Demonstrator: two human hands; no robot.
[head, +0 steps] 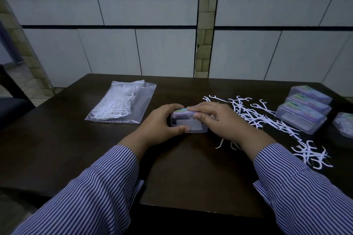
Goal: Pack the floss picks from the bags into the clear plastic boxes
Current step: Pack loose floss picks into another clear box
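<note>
At the middle of the dark counter (183, 168) sits a small clear plastic box (188, 122), and you have both hands on it. Your left hand (162, 123) grips its left end, fingers curled over the far side and thumb (181, 129) pressed against the near wall. Your right hand (219, 120) lies over the right end, fingers (196, 108) stretched flat along the lid and thumb tucked against the front. The box carries a purple and green label on top; its writing is too small and blurred to read.

To your left lies a clear bag (122, 102) holding a bunch of white floss picks, flat on the counter and well apart from the box. Right of your right hand, loose floss picks (254, 116) are scattered across the counter, with a smaller cluster (311, 154) nearer you by your right sleeve (298, 183).

Along the right edge, three closed boxes (303, 112) sit side by side, touching, each with the same purple and green label, also unreadable. Another box (344, 126) is partly cut off at the edge of view.

Both sleeves are striped blue and white.
</note>
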